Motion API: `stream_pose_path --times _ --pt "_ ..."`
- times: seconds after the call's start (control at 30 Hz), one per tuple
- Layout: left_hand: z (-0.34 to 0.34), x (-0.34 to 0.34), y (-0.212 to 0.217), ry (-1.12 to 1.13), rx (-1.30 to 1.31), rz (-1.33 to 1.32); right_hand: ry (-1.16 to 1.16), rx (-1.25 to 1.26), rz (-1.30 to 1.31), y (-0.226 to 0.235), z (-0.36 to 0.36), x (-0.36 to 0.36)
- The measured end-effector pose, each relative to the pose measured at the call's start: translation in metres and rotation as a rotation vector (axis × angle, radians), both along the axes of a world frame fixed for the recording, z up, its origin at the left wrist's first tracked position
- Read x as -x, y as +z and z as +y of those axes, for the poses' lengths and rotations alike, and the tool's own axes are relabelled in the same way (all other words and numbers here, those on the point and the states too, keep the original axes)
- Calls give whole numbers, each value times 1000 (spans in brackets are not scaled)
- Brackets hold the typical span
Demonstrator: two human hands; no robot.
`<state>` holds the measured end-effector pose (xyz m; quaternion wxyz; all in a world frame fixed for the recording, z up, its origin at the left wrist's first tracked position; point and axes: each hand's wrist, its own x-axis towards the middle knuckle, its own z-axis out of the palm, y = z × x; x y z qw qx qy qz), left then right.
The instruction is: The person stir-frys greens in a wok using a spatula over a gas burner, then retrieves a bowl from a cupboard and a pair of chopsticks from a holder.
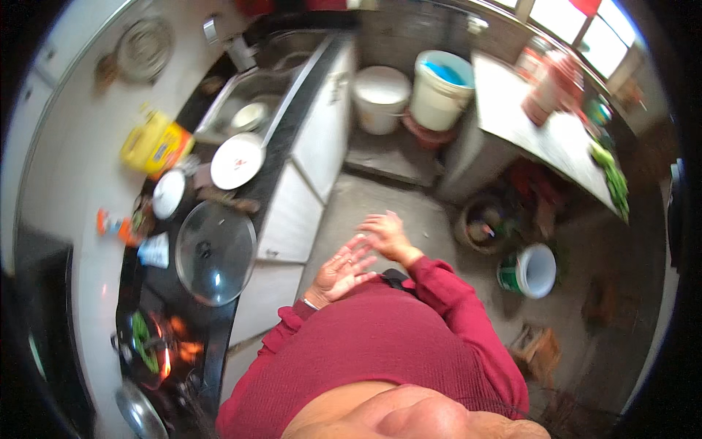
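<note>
Left hand (338,278) and right hand (387,238) are empty, fingers extended, with the round glass lid (217,256) leftward on the black worktop (271,181), nearer the left hand.

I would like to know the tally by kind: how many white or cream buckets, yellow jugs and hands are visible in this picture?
Buckets: 3 (white bucket, cream bucket, white bucket with green side)
Yellow jug: 1
Hands: 2 (left hand, right hand)
Total: 6
</note>
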<state>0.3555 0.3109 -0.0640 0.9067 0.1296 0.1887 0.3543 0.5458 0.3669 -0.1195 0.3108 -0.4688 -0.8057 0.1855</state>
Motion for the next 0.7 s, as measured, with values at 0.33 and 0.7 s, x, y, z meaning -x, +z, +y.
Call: stream_pose_path --times 0.33,0.7 --pt "-43 101 -144 160 173 1162 -493 1276 -314 -275 -101 -236" --pt "-16 41 -175 -347 208 1506 2 1237 -135 -220 188 -199"
